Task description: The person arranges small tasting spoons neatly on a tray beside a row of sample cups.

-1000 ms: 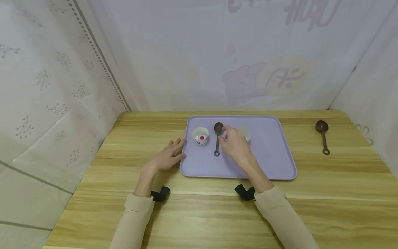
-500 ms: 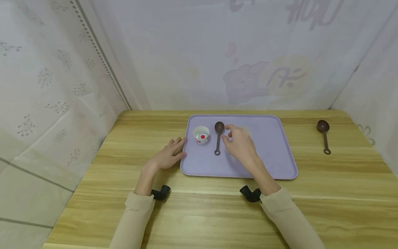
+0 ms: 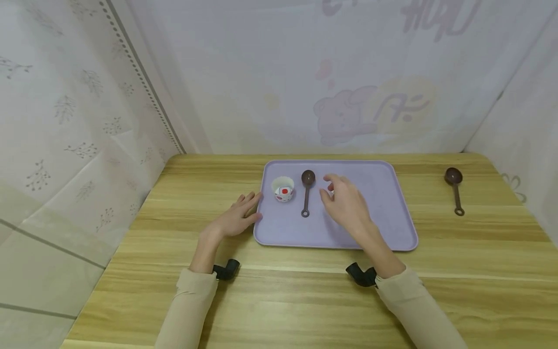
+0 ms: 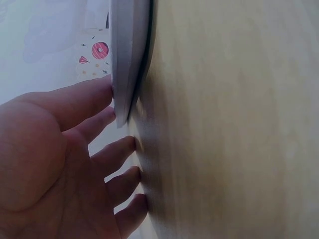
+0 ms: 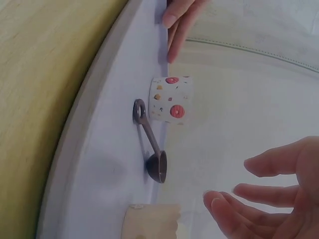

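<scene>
My left hand (image 3: 233, 218) touches the left rim of the lilac tray (image 3: 296, 231), fingers spread. In the left wrist view the thumb (image 4: 84, 102) meets the tray's edge. On the tray, a brown measuring spoon (image 3: 307, 194) lies between two paper baking cups. The left cup (image 3: 283, 190) has a donut print and something with a red spot inside. The other, a plain beige cup (image 5: 149, 221), is almost wholly hidden behind my right hand (image 3: 348, 203) in the head view. Fingers loosely bent, that hand hovers above the tray's middle, holding nothing.
A second brown measuring spoon (image 3: 455, 191) lies on the wooden table (image 3: 279, 310), to the right of the tray. Black wrist mounts (image 3: 226, 270) stick out at both cuffs. Pale printed curtains (image 3: 244, 77) hang behind and beside the table.
My right hand has drawn back to the right, away from the spoon on the tray, and now covers the beige cup. The left hand has stayed at the tray's rim.
</scene>
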`<control>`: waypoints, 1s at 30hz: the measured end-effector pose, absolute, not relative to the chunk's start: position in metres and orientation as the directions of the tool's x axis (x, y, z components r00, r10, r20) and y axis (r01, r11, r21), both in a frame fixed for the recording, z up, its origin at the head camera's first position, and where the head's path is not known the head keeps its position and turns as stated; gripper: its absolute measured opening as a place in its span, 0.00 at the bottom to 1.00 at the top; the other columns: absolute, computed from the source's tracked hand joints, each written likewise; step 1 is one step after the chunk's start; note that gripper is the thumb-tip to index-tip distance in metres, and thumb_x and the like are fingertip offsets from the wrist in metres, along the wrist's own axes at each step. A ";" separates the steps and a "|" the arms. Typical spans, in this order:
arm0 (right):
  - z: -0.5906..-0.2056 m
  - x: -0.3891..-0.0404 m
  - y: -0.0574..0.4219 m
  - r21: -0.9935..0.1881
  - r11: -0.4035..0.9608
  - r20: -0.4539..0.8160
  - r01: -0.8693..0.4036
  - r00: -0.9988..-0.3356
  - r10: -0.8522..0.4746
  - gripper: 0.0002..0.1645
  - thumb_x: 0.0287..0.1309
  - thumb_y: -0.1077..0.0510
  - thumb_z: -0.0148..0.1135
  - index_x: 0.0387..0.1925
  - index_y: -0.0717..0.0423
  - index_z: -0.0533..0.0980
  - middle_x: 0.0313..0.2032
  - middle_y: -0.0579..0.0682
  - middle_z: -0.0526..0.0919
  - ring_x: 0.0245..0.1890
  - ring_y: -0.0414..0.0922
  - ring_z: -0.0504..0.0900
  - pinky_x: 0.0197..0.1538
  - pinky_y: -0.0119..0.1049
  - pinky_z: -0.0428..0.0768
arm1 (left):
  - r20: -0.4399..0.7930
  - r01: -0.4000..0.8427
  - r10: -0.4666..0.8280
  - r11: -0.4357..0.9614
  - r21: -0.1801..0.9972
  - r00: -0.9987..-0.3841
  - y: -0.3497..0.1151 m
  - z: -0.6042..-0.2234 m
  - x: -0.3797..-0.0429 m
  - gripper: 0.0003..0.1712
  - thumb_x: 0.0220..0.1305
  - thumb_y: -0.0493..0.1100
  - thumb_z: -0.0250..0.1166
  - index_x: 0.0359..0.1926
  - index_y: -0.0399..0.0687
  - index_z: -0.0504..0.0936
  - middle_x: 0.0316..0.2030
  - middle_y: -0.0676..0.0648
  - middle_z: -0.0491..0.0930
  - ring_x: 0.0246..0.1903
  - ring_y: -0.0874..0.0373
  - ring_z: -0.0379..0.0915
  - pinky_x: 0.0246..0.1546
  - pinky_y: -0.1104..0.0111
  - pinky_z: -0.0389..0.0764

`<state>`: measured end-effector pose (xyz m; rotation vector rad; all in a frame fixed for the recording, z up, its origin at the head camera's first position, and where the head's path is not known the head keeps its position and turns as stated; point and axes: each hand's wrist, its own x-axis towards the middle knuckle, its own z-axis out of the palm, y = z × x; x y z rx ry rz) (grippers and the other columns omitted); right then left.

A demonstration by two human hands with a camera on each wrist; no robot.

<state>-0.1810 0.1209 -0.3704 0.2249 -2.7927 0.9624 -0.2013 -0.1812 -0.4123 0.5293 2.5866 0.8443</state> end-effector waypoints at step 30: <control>-0.365 -0.178 0.159 -0.622 0.758 0.227 -0.194 -0.972 -0.063 0.21 0.69 0.59 0.58 0.59 0.64 0.76 0.46 0.61 0.82 0.37 0.52 0.83 0.40 0.48 0.81 | -0.224 0.243 0.459 0.754 0.611 -0.860 -0.182 -0.414 -0.202 0.37 0.79 0.49 0.51 0.80 0.45 0.49 0.79 0.35 0.41 0.77 0.34 0.29 0.73 0.38 0.37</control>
